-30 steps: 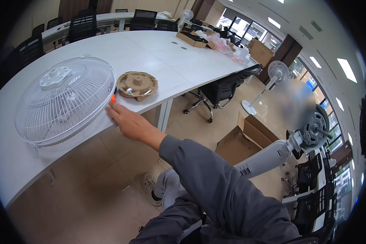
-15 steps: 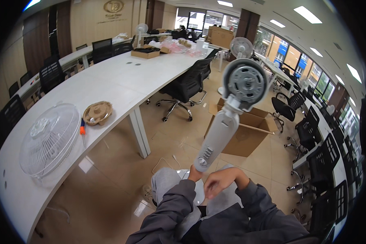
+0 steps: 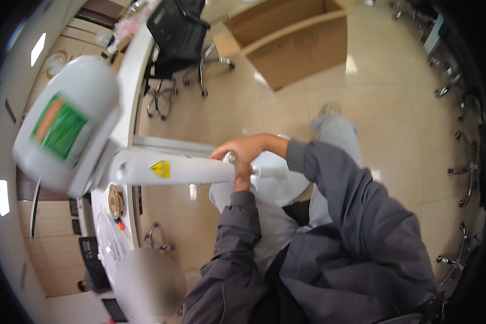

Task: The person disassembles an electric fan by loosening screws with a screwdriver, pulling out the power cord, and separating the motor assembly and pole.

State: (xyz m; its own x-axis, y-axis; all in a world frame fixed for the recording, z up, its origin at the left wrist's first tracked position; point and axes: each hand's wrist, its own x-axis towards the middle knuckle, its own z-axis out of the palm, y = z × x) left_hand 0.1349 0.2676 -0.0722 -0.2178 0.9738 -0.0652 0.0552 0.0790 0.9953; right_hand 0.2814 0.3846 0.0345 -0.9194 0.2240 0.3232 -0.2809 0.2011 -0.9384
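Observation:
My left hand point(image 3: 242, 182) is wrapped round the lower end of a white fan column point(image 3: 189, 170). My right hand point(image 3: 244, 150) grips the same end from above, fingers curled around a small fitting. The column lies sideways across the view, topped at the left by a blurred white motor housing point(image 3: 86, 89) with a green label. A round white base point(image 3: 286, 189) is between my legs, partly hidden by the column and hands. On the table lie a white fan guard point(image 3: 108, 245), an orange-handled screwdriver point(image 3: 121, 223) and a brown moulded pulp piece point(image 3: 115, 201).
An open cardboard box point(image 3: 294, 56) stands on the tiled floor beyond me. A black office chair point(image 3: 172, 38) is beside the white table point(image 3: 130, 81); more chairs point(image 3: 459, 173) line the right side. Pink plastic packaging point(image 3: 126, 27) sits farther along the table.
My right hand left the screwdriver at the table and joined my left hand on the column. The fan column has tilted from upright-looking to sideways, and my view has turned downward.

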